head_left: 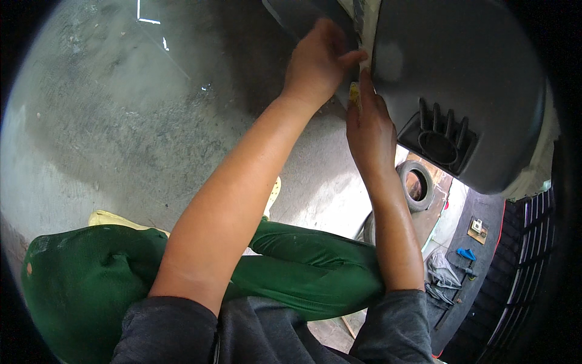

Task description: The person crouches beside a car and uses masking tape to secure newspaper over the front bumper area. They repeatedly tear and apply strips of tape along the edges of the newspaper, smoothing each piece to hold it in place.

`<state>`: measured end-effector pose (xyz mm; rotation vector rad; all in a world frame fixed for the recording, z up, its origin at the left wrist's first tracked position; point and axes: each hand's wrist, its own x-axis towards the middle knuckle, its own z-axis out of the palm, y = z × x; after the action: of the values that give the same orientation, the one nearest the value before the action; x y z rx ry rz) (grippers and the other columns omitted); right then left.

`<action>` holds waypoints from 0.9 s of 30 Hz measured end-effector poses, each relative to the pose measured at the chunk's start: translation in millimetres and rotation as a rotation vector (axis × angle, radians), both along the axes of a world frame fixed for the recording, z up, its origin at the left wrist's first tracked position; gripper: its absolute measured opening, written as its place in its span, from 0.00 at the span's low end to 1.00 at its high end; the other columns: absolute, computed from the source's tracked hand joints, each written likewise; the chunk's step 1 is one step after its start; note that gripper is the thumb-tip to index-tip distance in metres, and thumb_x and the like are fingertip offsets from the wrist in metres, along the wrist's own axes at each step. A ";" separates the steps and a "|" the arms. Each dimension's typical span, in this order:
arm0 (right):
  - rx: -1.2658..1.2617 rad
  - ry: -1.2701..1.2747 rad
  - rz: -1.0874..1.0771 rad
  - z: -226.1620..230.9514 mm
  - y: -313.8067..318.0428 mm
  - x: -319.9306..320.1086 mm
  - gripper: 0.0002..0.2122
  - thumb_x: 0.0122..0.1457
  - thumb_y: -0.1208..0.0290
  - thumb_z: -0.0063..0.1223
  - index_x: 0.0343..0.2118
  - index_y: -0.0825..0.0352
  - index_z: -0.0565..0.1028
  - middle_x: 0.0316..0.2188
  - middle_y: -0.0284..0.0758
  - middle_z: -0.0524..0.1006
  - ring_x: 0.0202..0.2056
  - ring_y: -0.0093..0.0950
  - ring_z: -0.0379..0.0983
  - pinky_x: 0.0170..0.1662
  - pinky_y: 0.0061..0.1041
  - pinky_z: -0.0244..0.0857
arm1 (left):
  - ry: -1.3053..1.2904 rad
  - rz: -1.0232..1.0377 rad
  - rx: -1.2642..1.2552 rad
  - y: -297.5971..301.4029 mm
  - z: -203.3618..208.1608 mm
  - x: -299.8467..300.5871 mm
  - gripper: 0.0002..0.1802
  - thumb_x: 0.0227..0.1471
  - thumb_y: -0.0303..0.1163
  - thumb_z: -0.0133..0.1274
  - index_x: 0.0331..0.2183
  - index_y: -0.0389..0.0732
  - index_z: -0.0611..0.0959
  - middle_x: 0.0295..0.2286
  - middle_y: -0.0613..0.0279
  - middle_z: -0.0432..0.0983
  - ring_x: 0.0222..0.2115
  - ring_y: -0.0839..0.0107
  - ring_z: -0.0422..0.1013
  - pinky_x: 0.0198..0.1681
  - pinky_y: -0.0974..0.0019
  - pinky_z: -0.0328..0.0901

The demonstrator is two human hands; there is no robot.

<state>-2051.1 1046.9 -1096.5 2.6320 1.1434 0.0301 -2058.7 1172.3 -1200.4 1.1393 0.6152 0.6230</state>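
My right hand point(371, 130) is closed round a small yellow object point(354, 93), only partly showing between thumb and fingers; its kind is unclear. The index finger stretches up to a pale strip point(368, 42) along the edge of a dark grey, car-bumper-like panel point(448, 57). Just left of that edge is my left hand point(318, 64), its fingers curled and slightly blurred, its thumb reaching to the strip. Whatever these fingers hold is hidden. Behind the left hand lies another dark panel point(303, 18), partly covered by it.
A slatted round recess point(439, 142) is set in the panel. Below it a tyre point(417, 185) rests on the floor. At right, a dark mat point(454, 267) carries a grey cloth point(442, 271), a blue item point(465, 253) and a small board point(478, 230). Concrete floor point(145, 121) stretches left.
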 end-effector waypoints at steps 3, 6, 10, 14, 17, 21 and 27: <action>0.036 0.034 0.001 4.9 -1.8 -0.8 0.28 0.66 0.77 0.51 0.70 0.65 0.64 0.49 0.54 0.79 0.49 0.50 0.80 0.47 0.46 0.76 | -0.023 -0.175 0.007 -2.4 -1.0 -0.4 0.18 0.50 0.44 0.72 0.35 0.41 0.86 0.34 0.53 0.86 0.37 0.54 0.82 0.41 0.55 0.74; 0.048 0.018 0.013 4.0 -5.8 1.4 0.26 0.66 0.77 0.50 0.68 0.67 0.66 0.49 0.54 0.78 0.50 0.50 0.80 0.48 0.46 0.75 | -0.023 -0.231 0.021 -6.1 -3.1 1.8 0.17 0.51 0.45 0.70 0.34 0.41 0.87 0.32 0.52 0.86 0.36 0.55 0.83 0.40 0.55 0.74; -0.017 -0.014 0.003 5.3 -6.6 -6.4 0.23 0.68 0.74 0.50 0.66 0.67 0.69 0.47 0.53 0.80 0.46 0.49 0.81 0.47 0.45 0.76 | -0.003 -0.226 0.118 -2.6 -7.8 5.3 0.17 0.53 0.47 0.69 0.33 0.42 0.88 0.30 0.52 0.85 0.33 0.55 0.83 0.40 0.55 0.74; -0.051 -0.134 0.148 6.0 -13.9 -10.0 0.25 0.66 0.72 0.52 0.66 0.66 0.69 0.35 0.47 0.82 0.34 0.48 0.83 0.36 0.44 0.79 | -0.088 -0.161 0.151 -9.5 -12.5 7.5 0.20 0.57 0.50 0.65 0.35 0.41 0.88 0.30 0.51 0.84 0.31 0.55 0.81 0.38 0.55 0.72; -0.197 -0.163 0.033 -0.4 -10.5 -13.3 0.25 0.64 0.72 0.53 0.65 0.68 0.70 0.31 0.45 0.82 0.30 0.45 0.83 0.32 0.42 0.79 | -0.013 -0.187 0.151 -11.3 -10.7 7.2 0.19 0.55 0.52 0.65 0.34 0.45 0.89 0.31 0.53 0.85 0.34 0.55 0.83 0.41 0.54 0.74; -0.206 -0.167 0.029 -1.1 -11.6 -12.1 0.25 0.65 0.72 0.52 0.66 0.69 0.68 0.32 0.47 0.83 0.30 0.43 0.84 0.31 0.42 0.79 | 0.022 -0.184 0.194 -15.2 -12.2 8.7 0.22 0.56 0.56 0.63 0.34 0.45 0.89 0.31 0.53 0.86 0.34 0.54 0.83 0.41 0.54 0.75; -0.272 -0.182 0.009 -5.0 -15.1 -1.2 0.26 0.69 0.70 0.51 0.68 0.70 0.64 0.33 0.49 0.84 0.32 0.42 0.85 0.32 0.40 0.80 | 0.081 -0.211 0.191 -20.2 -2.9 -0.3 0.25 0.62 0.56 0.57 0.36 0.42 0.88 0.32 0.46 0.84 0.36 0.43 0.80 0.39 0.46 0.72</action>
<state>-2052.3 1031.8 -1101.4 2.3332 1.0193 0.1057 -2059.0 1152.1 -1203.3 1.3940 0.5034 0.4622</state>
